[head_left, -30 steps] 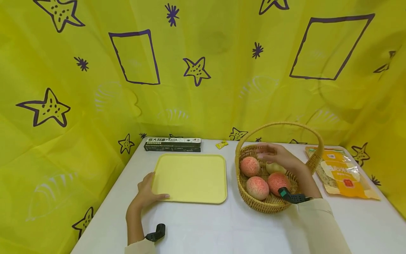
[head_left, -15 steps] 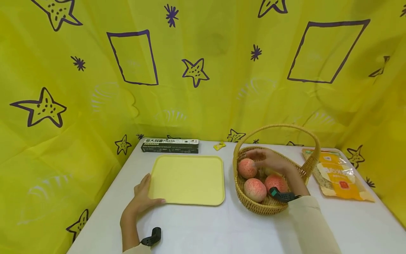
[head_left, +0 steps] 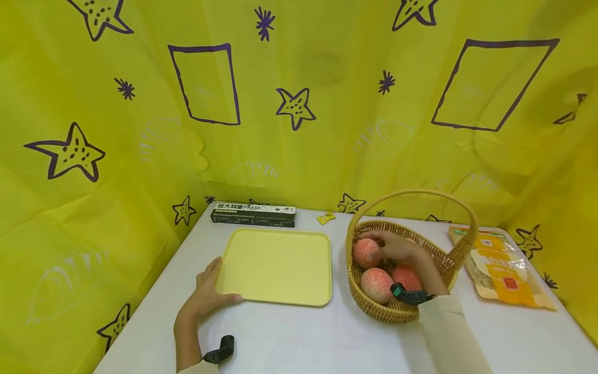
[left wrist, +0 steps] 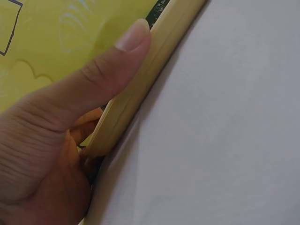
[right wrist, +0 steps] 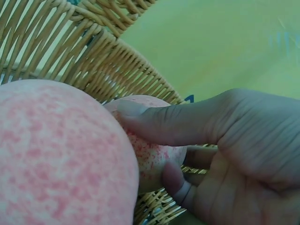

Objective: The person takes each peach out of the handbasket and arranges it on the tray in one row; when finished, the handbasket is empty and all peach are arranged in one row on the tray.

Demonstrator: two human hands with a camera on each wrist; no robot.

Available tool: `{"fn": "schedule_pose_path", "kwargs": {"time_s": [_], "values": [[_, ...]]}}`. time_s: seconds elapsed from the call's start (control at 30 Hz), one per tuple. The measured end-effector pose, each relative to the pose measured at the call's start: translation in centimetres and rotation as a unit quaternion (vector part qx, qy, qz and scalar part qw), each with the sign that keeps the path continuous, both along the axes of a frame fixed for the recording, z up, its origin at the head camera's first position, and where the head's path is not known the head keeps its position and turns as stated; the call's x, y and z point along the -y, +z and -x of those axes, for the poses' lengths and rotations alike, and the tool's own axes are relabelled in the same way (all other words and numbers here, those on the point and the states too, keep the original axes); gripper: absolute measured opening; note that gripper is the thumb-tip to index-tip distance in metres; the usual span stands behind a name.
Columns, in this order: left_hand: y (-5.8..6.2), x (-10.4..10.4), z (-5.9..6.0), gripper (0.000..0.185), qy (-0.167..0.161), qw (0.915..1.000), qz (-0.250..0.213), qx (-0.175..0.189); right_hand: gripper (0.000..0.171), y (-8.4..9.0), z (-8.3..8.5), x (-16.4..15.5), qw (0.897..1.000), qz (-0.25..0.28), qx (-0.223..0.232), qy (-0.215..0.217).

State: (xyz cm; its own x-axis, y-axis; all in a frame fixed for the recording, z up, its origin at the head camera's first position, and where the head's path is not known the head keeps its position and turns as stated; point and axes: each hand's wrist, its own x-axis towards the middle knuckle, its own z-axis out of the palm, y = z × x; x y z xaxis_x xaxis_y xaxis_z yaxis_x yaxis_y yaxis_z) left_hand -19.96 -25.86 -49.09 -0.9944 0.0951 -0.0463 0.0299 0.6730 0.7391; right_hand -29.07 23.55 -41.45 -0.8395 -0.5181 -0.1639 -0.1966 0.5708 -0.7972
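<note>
Two hands, right hand (head_left: 394,248) gripping basket (head_left: 369,306) peach (head_left: 366,253), left hand (head_left: 205,293) holding tray (head_left: 280,265)

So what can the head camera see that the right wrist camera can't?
Only the head view shows the left hand gripping the flat yellow tray, the dark pasta box, the orange snack bag and three pink speckled peaches together. Only the right wrist view shows thumb and fingers curled round the far peach, close up. Both show the right hand inside the woven wicker basket.
</note>
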Motion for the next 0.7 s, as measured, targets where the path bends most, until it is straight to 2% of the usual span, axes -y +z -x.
{"fn": "schedule_pose_path", "kwargs": {"time_s": [0.13,0.3,0.7], "values": [[-0.09,-0.03,-0.07,0.124,0.001,0.9999,-0.004,-0.012,0.068,-0.29,0.08,0.21,1.0,-0.013,0.013,0.004],[-0.09,-0.13,-0.15,0.125,0.006,0.9999,-0.013,-0.004,0.073,-0.31,0.02,0.29,0.999,-0.018,0.039,0.002],[-0.43,0.04,0.08,0.121,0.004,0.9998,0.008,-0.018,0.072,-0.25,-0.42,0.48,0.999,-0.016,0.048,-0.008]]}}
